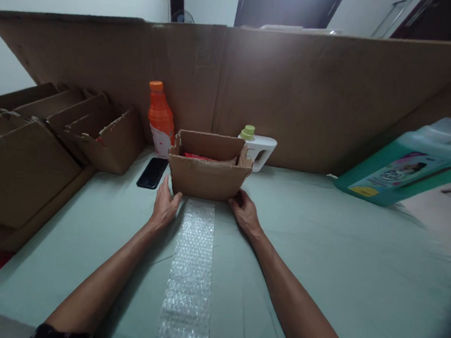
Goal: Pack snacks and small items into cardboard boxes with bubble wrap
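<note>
One counter [320,261], one bubble wrap strip [190,271], one open cardboard box [207,175] at its far end, three bottles behind, one phone [152,173], left hand [164,207] and right hand [245,210] flat against box's lower corners, grip loose, arms outstretched

both hands rest at the near bottom corners of a small open cardboard box [208,177], the left hand [164,207] and right hand [245,211] touching it on a pale green table [321,251]. a strip of bubble wrap [192,271] runs between the arms. behind stand an orange bottle [160,117] and a white jug [259,150]; a black phone [152,173] lies just left of the box.
</note>
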The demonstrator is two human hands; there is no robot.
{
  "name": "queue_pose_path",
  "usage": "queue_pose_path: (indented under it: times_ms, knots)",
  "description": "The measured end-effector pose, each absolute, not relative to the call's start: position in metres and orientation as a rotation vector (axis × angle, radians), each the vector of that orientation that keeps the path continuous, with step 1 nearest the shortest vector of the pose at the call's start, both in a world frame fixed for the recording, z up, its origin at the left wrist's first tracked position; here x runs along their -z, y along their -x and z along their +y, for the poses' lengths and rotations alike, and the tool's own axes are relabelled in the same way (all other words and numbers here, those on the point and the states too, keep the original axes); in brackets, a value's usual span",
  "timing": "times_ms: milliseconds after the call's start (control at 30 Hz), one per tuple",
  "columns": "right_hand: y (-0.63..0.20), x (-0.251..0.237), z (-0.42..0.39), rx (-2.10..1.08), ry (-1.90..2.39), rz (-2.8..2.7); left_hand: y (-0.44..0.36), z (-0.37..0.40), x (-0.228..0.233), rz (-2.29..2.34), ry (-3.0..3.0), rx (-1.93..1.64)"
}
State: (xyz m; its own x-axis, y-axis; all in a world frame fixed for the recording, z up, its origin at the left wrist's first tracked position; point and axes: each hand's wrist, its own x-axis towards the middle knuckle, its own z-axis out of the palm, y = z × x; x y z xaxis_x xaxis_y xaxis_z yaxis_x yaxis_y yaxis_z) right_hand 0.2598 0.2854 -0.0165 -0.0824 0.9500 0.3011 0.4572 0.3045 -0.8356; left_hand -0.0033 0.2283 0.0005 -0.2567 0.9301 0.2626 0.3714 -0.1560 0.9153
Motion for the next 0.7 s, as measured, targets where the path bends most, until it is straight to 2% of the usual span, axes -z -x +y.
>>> queue_pose_path:
  times_ms: [167,333,533,700]
  knots:
    - [-0.274,-0.008,0.241,-0.681,1.31,-1.775,0.011,0.123,-0.002,1.525,-1.964,-1.115]
    - [-0.285,-0.034,0.149,-0.77,1.034,-2.313,0.027,0.027,-0.009,1.22,-2.128,-0.867]
    - [-0.288,-0.036,0.036,-0.703,0.839,-2.668,0.027,-0.017,-0.022,1.065,-2.12,-0.719]
    - [-0.272,-0.02,-0.014,-0.549,0.814,-2.747,0.016,-0.024,-0.018,1.082,-2.102,-0.682]
